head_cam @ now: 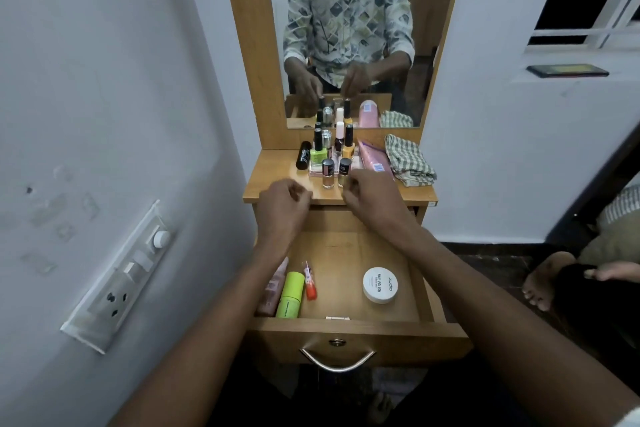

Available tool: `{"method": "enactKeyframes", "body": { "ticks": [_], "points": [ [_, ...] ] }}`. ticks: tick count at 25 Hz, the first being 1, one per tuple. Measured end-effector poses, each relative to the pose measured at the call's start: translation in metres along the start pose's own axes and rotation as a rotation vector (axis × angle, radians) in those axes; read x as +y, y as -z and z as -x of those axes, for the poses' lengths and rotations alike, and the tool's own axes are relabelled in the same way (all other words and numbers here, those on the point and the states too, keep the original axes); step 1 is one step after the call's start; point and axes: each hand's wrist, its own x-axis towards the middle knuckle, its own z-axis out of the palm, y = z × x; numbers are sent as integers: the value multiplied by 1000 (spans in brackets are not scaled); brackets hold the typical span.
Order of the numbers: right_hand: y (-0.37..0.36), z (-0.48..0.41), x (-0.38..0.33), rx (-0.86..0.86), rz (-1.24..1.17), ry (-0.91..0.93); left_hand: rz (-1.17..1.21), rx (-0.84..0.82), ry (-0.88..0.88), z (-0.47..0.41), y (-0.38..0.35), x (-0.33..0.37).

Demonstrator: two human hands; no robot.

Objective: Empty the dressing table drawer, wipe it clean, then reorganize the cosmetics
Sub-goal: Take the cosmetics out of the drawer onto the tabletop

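Note:
The wooden drawer (426,291) is pulled open. In it lie a pink tube (273,291), a green tube (291,295), a small orange bottle (310,282) and a white round jar (380,285) labelled nail polish. On the tabletop (273,184) stand several nail polish bottles (327,173), a black tube (303,155), a pink bottle (374,158) lying down and a folded checked cloth (408,159). My left hand (285,198) hovers at the tabletop's front edge, fingers curled, nothing seen in it. My right hand (367,191) has its fingertips against a small black-capped bottle (344,168).
A mirror (349,28) behind the tabletop reflects me. A switchboard (121,274) sticks out of the left wall. On the right are a window, a phone (568,70) on its sill, and another person's bare feet (550,279) on the dark floor.

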Motion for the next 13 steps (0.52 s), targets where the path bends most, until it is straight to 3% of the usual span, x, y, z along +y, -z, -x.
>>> {"method": "enactKeyframes", "body": {
  "ticks": [3, 5, 8, 13],
  "points": [
    [-14, 31, 39, -561, 215, -96, -415, -574, -106, 38, -17, -22],
    [-28, 50, 56, -788, 316, -142, -708, -813, -278, 52, -35, -32],
    [-38, 59, 61, -818, 245, -152, -836, -865, -452, 48, -43, -29],
    [-46, 67, 64, -768, 154, -111, -716, -818, -354, 42, -43, -37]
  ]
}}
